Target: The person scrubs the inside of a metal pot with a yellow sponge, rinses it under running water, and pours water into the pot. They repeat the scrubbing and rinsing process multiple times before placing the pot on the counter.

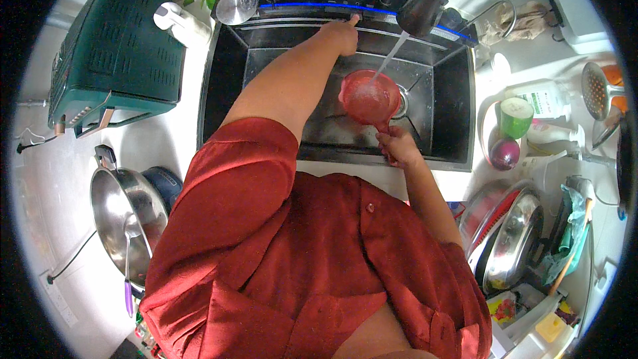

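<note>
My left hand point(342, 38) reaches across the black sink point(279, 67), one finger extended onto the control panel point(334, 8) along its back edge. The other fingers look curled, with nothing seen in them. My right hand point(399, 146) grips the handle of a red water dipper point(368, 118) over the basin. From the dark faucet point(423, 7), a stream of water point(392, 55) falls into the dipper, where the water looks bubbly. Beside the dipper, part of the drain point(404, 102) shows on the sink floor.
Left of the sink stand a green toaster oven point(134, 45), a white bottle point(182, 22) and a steel pot point(107, 199) with a ladle point(128, 264). On the right are a cut green vegetable point(516, 122), a red onion point(504, 154), bottles and steel basins point(513, 244).
</note>
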`<control>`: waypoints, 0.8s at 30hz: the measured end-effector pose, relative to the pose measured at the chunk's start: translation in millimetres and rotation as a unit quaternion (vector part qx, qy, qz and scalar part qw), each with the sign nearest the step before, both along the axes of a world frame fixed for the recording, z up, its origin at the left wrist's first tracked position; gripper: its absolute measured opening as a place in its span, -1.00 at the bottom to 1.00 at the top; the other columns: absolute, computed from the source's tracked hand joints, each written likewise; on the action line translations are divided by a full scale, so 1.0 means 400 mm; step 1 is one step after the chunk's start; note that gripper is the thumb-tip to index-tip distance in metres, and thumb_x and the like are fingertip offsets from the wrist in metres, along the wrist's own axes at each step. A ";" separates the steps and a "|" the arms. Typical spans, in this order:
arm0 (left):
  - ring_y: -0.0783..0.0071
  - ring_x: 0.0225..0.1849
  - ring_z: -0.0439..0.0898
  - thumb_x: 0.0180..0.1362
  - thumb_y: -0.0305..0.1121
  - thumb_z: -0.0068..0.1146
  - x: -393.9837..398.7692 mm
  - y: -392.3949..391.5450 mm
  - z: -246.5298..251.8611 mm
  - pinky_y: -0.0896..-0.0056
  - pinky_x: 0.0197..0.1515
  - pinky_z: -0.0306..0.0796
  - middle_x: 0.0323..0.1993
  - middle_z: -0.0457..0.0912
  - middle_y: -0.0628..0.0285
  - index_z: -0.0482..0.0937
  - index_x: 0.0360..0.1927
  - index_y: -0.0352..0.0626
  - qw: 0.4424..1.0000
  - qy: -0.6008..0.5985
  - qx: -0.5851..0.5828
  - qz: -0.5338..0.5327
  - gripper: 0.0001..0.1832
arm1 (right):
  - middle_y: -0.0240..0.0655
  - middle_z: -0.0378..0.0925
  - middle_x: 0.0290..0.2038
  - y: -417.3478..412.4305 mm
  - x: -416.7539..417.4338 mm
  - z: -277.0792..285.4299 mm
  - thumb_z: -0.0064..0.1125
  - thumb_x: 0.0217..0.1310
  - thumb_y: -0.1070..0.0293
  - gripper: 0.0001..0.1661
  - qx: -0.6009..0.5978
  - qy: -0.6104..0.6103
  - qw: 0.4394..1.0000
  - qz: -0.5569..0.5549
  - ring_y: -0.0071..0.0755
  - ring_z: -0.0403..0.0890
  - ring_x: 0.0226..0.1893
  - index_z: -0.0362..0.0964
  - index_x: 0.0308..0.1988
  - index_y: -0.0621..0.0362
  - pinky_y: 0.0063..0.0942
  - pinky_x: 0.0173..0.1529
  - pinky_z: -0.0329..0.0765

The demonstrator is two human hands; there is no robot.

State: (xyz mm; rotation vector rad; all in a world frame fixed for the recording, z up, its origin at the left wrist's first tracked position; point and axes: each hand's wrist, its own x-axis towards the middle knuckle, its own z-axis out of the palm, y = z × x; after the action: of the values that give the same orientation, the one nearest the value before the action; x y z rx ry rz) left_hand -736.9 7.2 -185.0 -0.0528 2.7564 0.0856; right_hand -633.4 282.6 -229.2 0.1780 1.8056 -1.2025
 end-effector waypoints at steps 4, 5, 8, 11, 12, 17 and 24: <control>0.15 0.27 0.24 0.06 -0.34 -0.07 0.004 0.003 0.021 0.12 0.21 0.23 0.40 -0.13 0.25 0.29 0.22 -0.16 0.998 -0.059 -0.021 0.006 -0.43 | -0.44 0.39 -0.60 -0.005 -0.002 0.021 0.17 0.07 0.29 -0.73 0.000 -0.004 1.000 0.019 -0.63 0.28 -0.79 0.33 -0.24 0.14 -0.63 -0.79 0.15; 0.14 0.27 0.24 0.05 -0.34 -0.07 0.007 -0.001 0.016 0.12 0.21 0.23 0.40 -0.11 0.25 0.26 0.23 -0.16 0.998 -0.058 -0.021 0.012 -0.41 | -0.44 0.39 -0.60 -0.005 -0.002 0.017 0.17 0.07 0.29 -0.73 -0.004 -0.004 1.000 0.027 -0.63 0.28 -0.79 0.33 -0.24 0.14 -0.63 -0.80 0.15; 0.13 0.28 0.24 0.05 -0.35 -0.07 -0.010 0.003 0.003 0.11 0.22 0.21 0.39 -0.06 0.21 0.16 0.28 -0.18 0.997 -0.064 -0.004 0.032 -0.35 | -0.44 0.38 -0.60 0.001 0.000 0.006 0.18 0.07 0.28 -0.73 0.013 0.008 1.000 0.007 -0.64 0.27 -0.79 0.33 -0.24 0.14 -0.64 -0.80 0.14; 0.13 0.28 0.23 0.04 -0.35 -0.06 -0.010 0.004 0.005 0.11 0.22 0.20 0.37 -0.01 0.18 0.06 0.32 -0.20 0.997 -0.067 -0.003 0.027 -0.29 | -0.44 0.38 -0.61 0.003 -0.003 -0.001 0.18 0.07 0.28 -0.72 0.016 0.013 1.000 0.020 -0.64 0.26 -0.80 0.33 -0.24 0.14 -0.64 -0.80 0.13; 0.13 0.28 0.23 0.04 -0.35 -0.05 -0.010 0.003 0.007 0.11 0.23 0.19 0.37 0.00 0.17 0.03 0.33 -0.21 0.998 -0.066 -0.006 0.019 -0.27 | -0.44 0.38 -0.61 0.004 -0.004 -0.004 0.18 0.07 0.27 -0.72 0.015 0.012 1.000 0.020 -0.64 0.27 -0.80 0.33 -0.24 0.14 -0.63 -0.80 0.12; 0.10 0.21 0.33 0.03 -0.35 -0.04 0.001 0.002 0.009 0.09 0.18 0.26 0.38 -0.03 0.20 0.12 0.29 -0.21 0.998 -0.049 0.011 0.044 -0.31 | -0.43 0.37 -0.63 -0.003 -0.003 0.011 0.19 0.06 0.27 -0.72 0.017 0.011 1.000 0.023 -0.62 0.26 -0.80 0.33 -0.25 0.14 -0.62 -0.81 0.11; 0.12 0.17 0.39 0.02 -0.34 -0.02 -0.007 -0.004 -0.010 0.08 0.14 0.31 0.39 -0.09 0.27 0.34 0.19 -0.14 0.999 -0.036 0.012 0.038 -0.44 | -0.43 0.35 -0.65 -0.003 -0.005 0.013 0.20 0.04 0.32 -0.72 0.020 0.005 1.000 0.017 -0.62 0.25 -0.81 0.33 -0.25 0.17 -0.61 -0.83 0.08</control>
State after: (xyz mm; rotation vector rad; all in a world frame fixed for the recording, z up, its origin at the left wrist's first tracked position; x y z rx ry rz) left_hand -739.6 5.7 -189.0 -0.1512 2.6816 0.1349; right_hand -635.2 281.4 -224.2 0.1641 1.8362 -1.1467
